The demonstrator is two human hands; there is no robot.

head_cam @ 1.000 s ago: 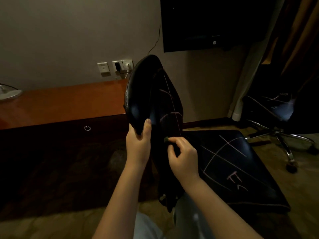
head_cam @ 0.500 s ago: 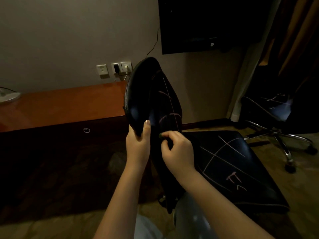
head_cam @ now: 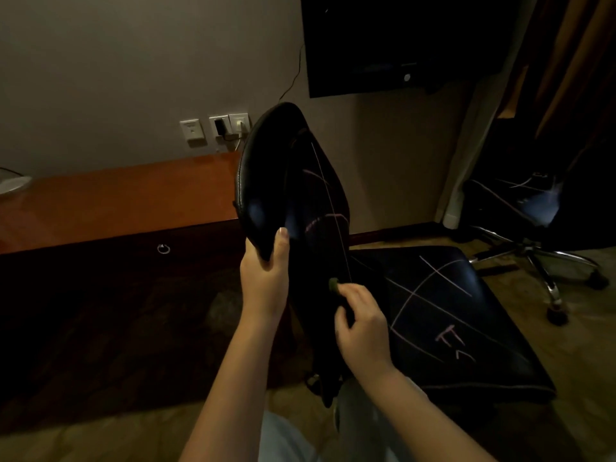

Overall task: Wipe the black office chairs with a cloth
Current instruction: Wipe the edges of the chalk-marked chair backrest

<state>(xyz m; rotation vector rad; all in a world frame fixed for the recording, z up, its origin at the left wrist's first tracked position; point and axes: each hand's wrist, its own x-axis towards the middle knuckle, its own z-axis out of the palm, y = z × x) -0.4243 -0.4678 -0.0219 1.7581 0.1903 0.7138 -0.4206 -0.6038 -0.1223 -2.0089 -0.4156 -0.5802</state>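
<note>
left hand (head_cam: 265,281) raised, fingers curled gripping; right hand (head_cam: 361,328) lower, fingertips pinching

Office chair beside worktop: positions.
Backrest (head_cam: 293,201) upright at centre, its seat (head_cam: 450,315) low to the right. Left hand (head_cam: 265,281) on the backrest's left edge; right hand (head_cam: 361,325) before its front face, cloth (head_cam: 333,284) at the fingertips, touching it. Worktop (head_cam: 116,201) left of and behind the backrest, wall sockets (head_cam: 216,126) above it. Television (head_cam: 400,45) on the wall, upper right. Second office chair (head_cam: 520,208) far right, behind the seat.
</note>
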